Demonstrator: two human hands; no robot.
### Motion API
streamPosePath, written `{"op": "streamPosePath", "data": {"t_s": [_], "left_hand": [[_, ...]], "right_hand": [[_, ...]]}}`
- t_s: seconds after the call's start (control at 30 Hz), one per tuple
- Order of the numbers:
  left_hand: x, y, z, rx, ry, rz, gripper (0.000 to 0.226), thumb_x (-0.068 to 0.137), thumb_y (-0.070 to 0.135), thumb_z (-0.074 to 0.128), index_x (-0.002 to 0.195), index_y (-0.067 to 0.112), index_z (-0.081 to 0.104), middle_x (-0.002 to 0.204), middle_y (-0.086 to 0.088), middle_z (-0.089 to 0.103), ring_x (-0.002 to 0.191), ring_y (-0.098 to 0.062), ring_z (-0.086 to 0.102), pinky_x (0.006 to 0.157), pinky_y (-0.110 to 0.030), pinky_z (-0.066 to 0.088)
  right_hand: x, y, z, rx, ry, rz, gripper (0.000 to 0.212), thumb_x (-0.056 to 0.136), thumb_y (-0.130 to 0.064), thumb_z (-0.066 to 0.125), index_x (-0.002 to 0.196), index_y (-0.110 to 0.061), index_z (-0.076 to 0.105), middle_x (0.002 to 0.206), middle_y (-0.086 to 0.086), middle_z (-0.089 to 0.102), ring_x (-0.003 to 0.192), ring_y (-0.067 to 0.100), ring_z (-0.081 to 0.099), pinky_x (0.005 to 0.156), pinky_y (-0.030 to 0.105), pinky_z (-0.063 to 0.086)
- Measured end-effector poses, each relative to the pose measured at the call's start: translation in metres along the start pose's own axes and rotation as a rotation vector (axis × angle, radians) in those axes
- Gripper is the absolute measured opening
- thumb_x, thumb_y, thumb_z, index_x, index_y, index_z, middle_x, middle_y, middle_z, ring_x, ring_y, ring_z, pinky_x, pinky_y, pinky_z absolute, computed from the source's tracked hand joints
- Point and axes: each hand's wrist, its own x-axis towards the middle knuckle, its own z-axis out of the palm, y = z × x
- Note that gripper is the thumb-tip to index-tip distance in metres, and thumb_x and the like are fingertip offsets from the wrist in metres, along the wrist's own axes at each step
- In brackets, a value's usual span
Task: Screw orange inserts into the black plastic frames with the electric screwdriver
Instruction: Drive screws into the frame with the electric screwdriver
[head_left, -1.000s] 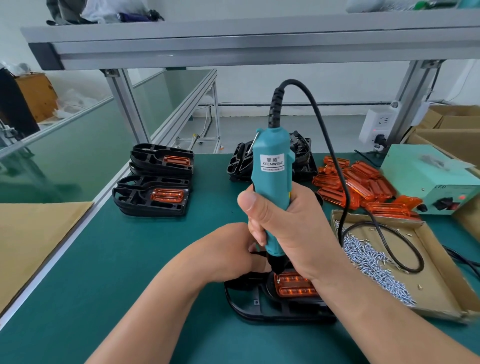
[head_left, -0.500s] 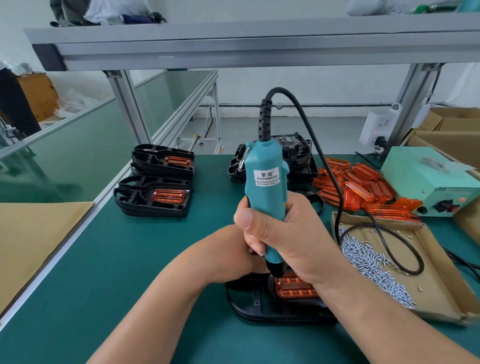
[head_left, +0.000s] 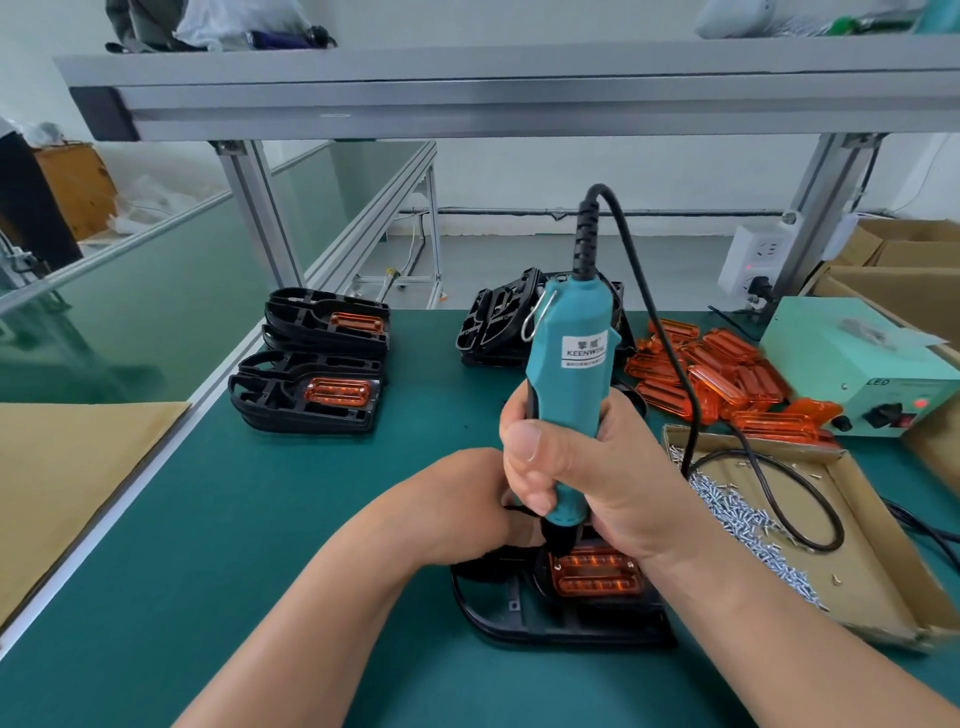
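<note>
Driving a screw, by the look of it. Right hand (head_left: 587, 483) is fisted round the lower barrel of the teal corded electric screwdriver (head_left: 569, 384), thumb on the near side, tool near upright so the bit enters square.

Bit end sits directly below the fist, at the far-left corner of the translucent orange ribbed insert (head_left: 595, 574). That insert is seated in the pocket of the black plastic frame (head_left: 519, 618), flat on the green bench mat (head_left: 260, 545). Knuckles hide the tip, so no screw is visible.

Left hand (head_left: 457, 509) rests on the frame just left of the fist, touching it. Probably pinning the frame against torque. Its fingers are tucked behind the tool, so I can't tell whether they pinch anything or lie flat.

Layout serves the grip:
- Open cardboard tray of small silver screws (head_left: 743, 514) is just right of the fist, for quick reloads.
- Heap of loose orange inserts (head_left: 717, 374) lies beyond the tray.
- Bare black frames (head_left: 493, 322) sit straight behind the tool.
- Finished frames with inserts fitted (head_left: 291, 410) are stacked well off to the left, clear of the feed side.

Black power cable (head_left: 586, 239) rises from the tool top and loops down into the tray. Risk: it could drag screws about.
</note>
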Motion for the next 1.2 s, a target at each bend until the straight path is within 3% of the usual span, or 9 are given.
{"op": "streamPosePath", "data": {"t_s": [0.13,0.33,0.47,0.6,0.7,0.83,1.0,1.2], "left_hand": [[-0.001,0.002,-0.002,0.01,0.003,-0.038,0.017,0.084,0.032,0.072,0.082,0.023,0.058,0.082,-0.006,0.063,0.07,-0.016,0.054,0.07,-0.042,0.054],[0.0,0.001,0.0,0.045,0.01,-0.034,0.023,0.086,0.031,0.073,0.075,0.028,0.053,0.08,0.0,0.062,0.073,-0.016,0.057,0.069,-0.039,0.053],[0.0,-0.002,-0.001,0.033,0.003,-0.037,0.019,0.088,0.038,0.079,0.083,0.037,0.061,0.095,0.007,0.069,0.093,-0.018,0.068,0.087,-0.038,0.056],[-0.001,-0.005,-0.001,0.047,0.007,-0.043,0.014,0.088,0.045,0.077,0.096,0.038,0.068,0.103,0.011,0.069,0.096,-0.011,0.067,0.091,-0.035,0.055],[-0.002,-0.005,-0.003,0.107,0.025,-0.031,0.023,0.089,0.053,0.074,0.107,0.04,0.07,0.107,0.014,0.068,0.1,-0.009,0.065,0.093,-0.033,0.054],[-0.01,-0.001,-0.006,0.167,0.07,0.046,0.062,0.083,0.067,0.072,0.137,0.038,0.06,0.12,0.017,0.062,0.111,-0.004,0.056,0.098,-0.029,0.048],[-0.02,0.017,0.006,0.29,-0.032,0.199,0.099,0.071,0.078,0.076,0.151,0.036,0.039,0.136,0.014,0.044,0.132,-0.009,0.034,0.109,-0.036,0.038],[-0.024,0.027,0.013,0.538,-0.023,0.246,0.09,0.08,0.072,0.073,0.149,0.023,0.041,0.127,0.0,0.044,0.122,-0.022,0.039,0.114,-0.047,0.034]], "right_hand": [[-0.001,0.001,0.002,0.05,0.039,0.0,0.059,0.089,-0.046,0.084,0.089,0.005,0.055,0.06,0.012,0.048,0.052,0.022,0.047,0.057,0.029,0.046],[-0.003,-0.008,0.01,-0.058,0.082,-0.148,0.045,0.094,-0.047,0.078,0.09,-0.006,0.062,0.063,0.009,0.053,0.054,0.025,0.049,0.057,0.034,0.045],[-0.004,-0.021,0.001,0.058,0.152,-0.277,0.039,0.092,-0.049,0.081,0.095,-0.013,0.065,0.067,0.003,0.056,0.054,0.022,0.05,0.055,0.03,0.045],[-0.011,-0.023,-0.032,0.197,0.334,-0.286,0.042,0.085,-0.055,0.083,0.096,-0.018,0.066,0.066,-0.002,0.053,0.054,0.014,0.048,0.054,0.025,0.043],[-0.017,-0.019,-0.058,0.305,0.528,-0.252,0.043,0.083,-0.06,0.08,0.092,-0.022,0.063,0.067,-0.007,0.051,0.057,0.009,0.046,0.055,0.023,0.044],[-0.022,-0.011,-0.081,0.396,0.762,-0.226,0.035,0.089,-0.058,0.075,0.086,-0.024,0.066,0.068,-0.008,0.046,0.059,0.008,0.044,0.056,0.021,0.043],[-0.024,-0.008,-0.097,0.431,0.848,-0.232,0.032,0.098,-0.053,0.068,0.084,-0.024,0.065,0.068,-0.008,0.043,0.06,0.01,0.042,0.057,0.022,0.041],[-0.024,-0.004,-0.098,0.433,0.847,-0.244,0.034,0.101,-0.055,0.065,0.085,-0.025,0.065,0.069,-0.008,0.044,0.06,0.009,0.042,0.059,0.021,0.042]]}}
